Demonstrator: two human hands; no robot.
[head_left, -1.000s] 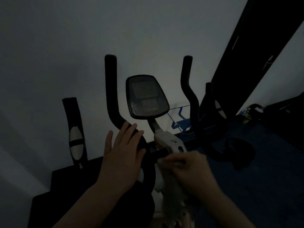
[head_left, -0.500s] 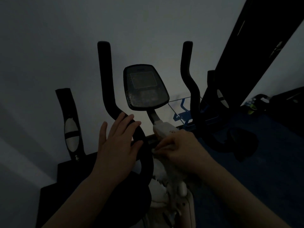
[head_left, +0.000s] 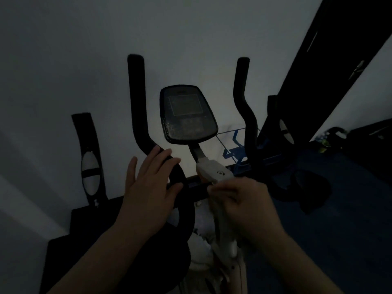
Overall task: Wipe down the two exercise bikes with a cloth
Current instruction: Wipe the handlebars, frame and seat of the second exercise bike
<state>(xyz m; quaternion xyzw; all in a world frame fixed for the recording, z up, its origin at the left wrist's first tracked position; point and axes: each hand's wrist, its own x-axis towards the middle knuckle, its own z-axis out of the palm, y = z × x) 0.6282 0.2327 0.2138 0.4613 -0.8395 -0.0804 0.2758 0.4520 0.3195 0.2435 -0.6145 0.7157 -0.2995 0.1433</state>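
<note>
1. Hands work a dim bike: the left hand point(head_left: 151, 187) lies flat, fingers spread, on the bend of the left handlebar point(head_left: 137, 102), gripping nothing.
2. Right hand point(head_left: 244, 204) is curled around a pale cloth point(head_left: 220, 221), pressed to the white stem point(head_left: 212, 170) under the console point(head_left: 187, 114).
3. Over the last second that hand has climbed the post from lower down to just below the stem's cap, while the left hand has stayed put as a brace.
4. Wiping is therefore moving upward; the dusty-looking console and both handlebars likely come next.
5. Parts of a second machine point(head_left: 282, 128) stand at the right, apparently not yet reached.
</note>
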